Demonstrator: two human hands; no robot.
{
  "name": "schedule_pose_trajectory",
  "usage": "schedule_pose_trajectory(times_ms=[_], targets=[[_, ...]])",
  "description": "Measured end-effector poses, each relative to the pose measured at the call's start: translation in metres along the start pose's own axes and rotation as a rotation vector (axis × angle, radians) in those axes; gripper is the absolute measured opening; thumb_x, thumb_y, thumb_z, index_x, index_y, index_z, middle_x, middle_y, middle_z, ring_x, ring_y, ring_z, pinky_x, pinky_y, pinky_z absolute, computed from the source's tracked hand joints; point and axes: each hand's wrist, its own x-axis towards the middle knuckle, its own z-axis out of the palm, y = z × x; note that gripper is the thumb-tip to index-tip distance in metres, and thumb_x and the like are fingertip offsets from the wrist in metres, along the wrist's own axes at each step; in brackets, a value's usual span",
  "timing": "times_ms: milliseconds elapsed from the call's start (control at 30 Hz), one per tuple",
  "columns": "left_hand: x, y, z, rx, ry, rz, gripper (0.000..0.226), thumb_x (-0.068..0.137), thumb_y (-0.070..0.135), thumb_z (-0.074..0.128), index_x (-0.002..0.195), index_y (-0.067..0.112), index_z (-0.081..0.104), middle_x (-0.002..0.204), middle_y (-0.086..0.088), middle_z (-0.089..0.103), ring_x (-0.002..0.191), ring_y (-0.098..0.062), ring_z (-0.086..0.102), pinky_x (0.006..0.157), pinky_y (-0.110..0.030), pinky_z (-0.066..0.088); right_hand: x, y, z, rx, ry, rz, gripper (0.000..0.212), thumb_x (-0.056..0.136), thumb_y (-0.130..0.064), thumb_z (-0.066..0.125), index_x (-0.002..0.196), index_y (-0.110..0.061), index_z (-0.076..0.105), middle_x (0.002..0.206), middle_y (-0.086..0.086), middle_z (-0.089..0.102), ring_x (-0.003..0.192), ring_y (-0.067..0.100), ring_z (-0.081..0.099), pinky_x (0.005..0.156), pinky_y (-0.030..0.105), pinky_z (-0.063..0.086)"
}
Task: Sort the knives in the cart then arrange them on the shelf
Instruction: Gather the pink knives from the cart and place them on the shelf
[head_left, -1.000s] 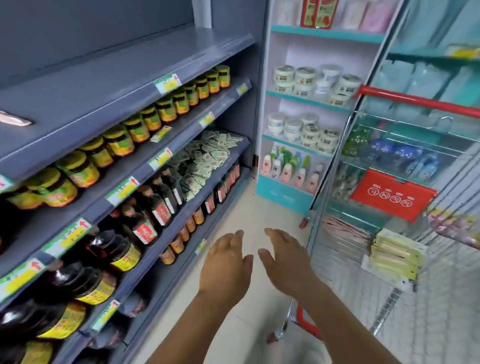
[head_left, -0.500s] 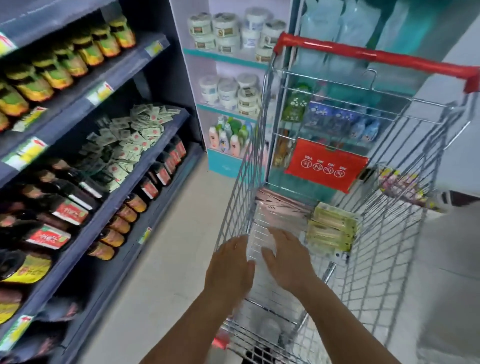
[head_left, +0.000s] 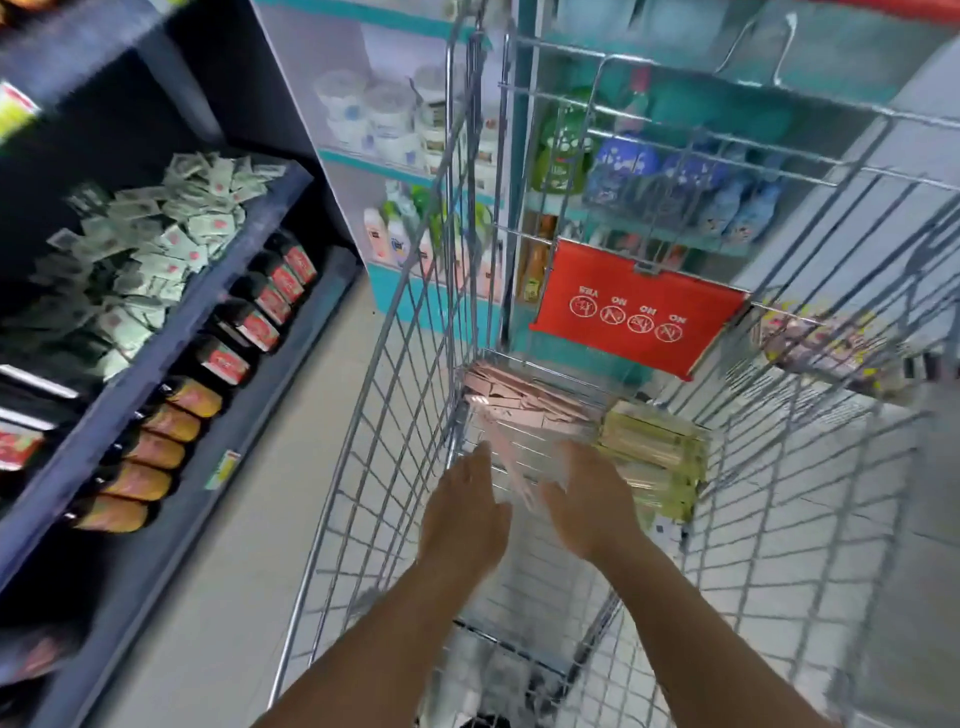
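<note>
While both hands reach into the cart (head_left: 395, 364), fingers straight and holding nothing, the pink packs (head_left: 519, 405) lie far left on its floor and the yellow packs (head_left: 654, 457) right. Motion blur hides contact; a careless grab could mix the 2 sorts.

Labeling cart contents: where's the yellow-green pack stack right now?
Head view: the yellow-green packs lie on the cart floor, right side, beside the pink packs, just beyond the right hand.
</note>
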Motion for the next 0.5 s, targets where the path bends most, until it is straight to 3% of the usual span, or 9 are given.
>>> schedule_pose_trajectory(times_ms=[167,300,500], targets=[[0.069,0.000,0.036,0.033,-0.054,-0.023,0.073,0.098,0.033,0.044,0.152,0.020,-0.002,0.159,-0.008,0.010,0.144,-0.027,0.016,0.116,-0.041,0.024,0.063,0.017,0.018,-0.015,-0.004,0.037,0.059,0.091,-0.024,0.046,0.147,-0.018,0.028,0.148,0.007,0.039,0.132,0.026,0.040,0.106,0.038,0.033],[0.106,0.001,0.066,0.068,-0.104,-0.045,0.069,0.101,0.033,0.038,0.152,0.021,-0.006,0.160,-0.009,0.003,0.147,-0.027,0.004,0.118,-0.039,0.015,0.109,0.033,0.039,-0.061,-0.009,0.074,0.055,0.089,-0.020,0.048,0.141,-0.015,0.032,0.136,0.011,0.048,0.121,0.031,0.047,0.098,0.039,0.038],[0.147,-0.015,0.100,0.111,-0.101,-0.011,0.072,0.100,0.034,0.039,0.152,0.021,-0.010,0.160,-0.009,-0.009,0.147,-0.029,-0.002,0.118,-0.039,0.006,0.173,0.052,0.074,-0.152,0.006,0.065,0.053,0.086,-0.017,0.051,0.136,-0.015,0.034,0.136,0.010,0.046,0.126,0.031,0.043,0.105,0.043,0.034]])
